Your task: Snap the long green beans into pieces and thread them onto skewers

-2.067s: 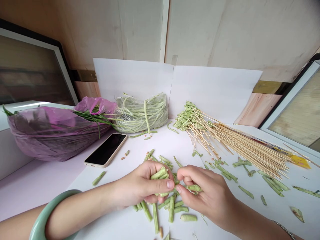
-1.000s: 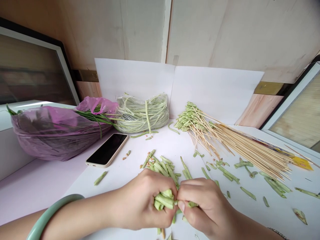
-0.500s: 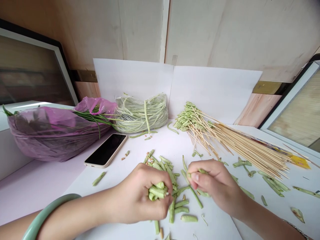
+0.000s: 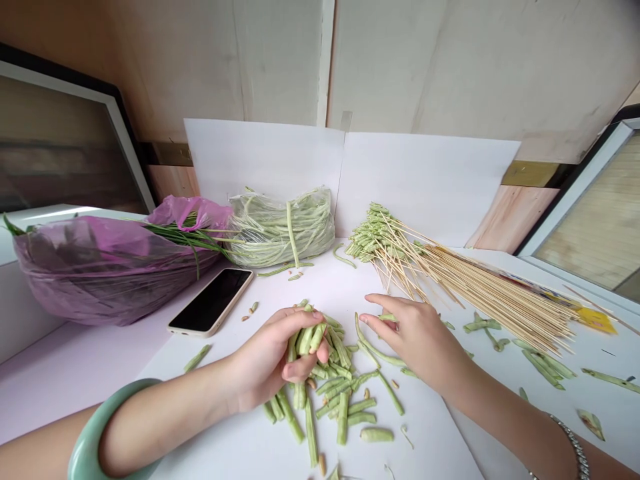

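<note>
My left hand (image 4: 280, 363) is curled around a small bunch of cut long bean pieces (image 4: 306, 340), their ends poking out between thumb and fingers. Under and beside it lies a loose pile of bean pieces (image 4: 345, 387) on white paper. My right hand (image 4: 417, 333) hovers just right of the pile, thumb and forefinger spread apart. A bean piece (image 4: 387, 318) shows by its curled fingers; whether they touch it I cannot tell. A longer curved bean (image 4: 375, 350) lies just below that hand.
At the back stand a clear bag of long beans (image 4: 280, 230) and a purple bag of greens (image 4: 110, 267). A phone (image 4: 213, 300) lies at left. Bamboo skewers (image 4: 500, 293), some with threaded beans (image 4: 373, 233), lie at right among bean scraps (image 4: 545, 363).
My left hand has turned and loosened its fist, still around the bean pieces. My right hand has lifted slightly away, its pinch on a bean piece opening into spread fingers.
</note>
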Motion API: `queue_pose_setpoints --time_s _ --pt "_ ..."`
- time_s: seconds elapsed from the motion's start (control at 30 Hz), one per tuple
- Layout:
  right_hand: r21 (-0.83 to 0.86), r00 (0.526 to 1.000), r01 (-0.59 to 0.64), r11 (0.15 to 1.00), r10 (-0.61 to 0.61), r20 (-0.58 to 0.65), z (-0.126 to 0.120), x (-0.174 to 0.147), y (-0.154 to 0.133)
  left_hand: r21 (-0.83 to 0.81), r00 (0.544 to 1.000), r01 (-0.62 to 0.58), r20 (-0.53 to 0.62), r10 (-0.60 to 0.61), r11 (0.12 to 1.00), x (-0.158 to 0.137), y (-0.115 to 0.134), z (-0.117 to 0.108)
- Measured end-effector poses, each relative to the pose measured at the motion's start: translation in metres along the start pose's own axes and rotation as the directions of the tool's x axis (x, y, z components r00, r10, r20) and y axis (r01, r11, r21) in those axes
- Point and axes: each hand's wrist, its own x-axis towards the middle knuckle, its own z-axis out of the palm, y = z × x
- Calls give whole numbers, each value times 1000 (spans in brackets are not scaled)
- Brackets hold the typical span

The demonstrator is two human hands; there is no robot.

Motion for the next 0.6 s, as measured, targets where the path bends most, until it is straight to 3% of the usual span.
queue_pose_setpoints --time_s 0.13,0.27,0.43,0.6 --pt "38 998 -51 998 50 36 -6 1 -5 -34 1000 -30 3 30 999 0 -2 -1" --pt "266 995 -64 962 39 96 -12 -3 -12 -62 994 -105 -12 105 993 0 -3 0" --pt "627 989 -97 773 2 151 -11 -12 -24 -86 995 -68 63 74 994 0 -3 1" --pt "790 989 -134 598 25 149 -4 -20 -34 -114 994 27 105 -15 993 1 -3 0"
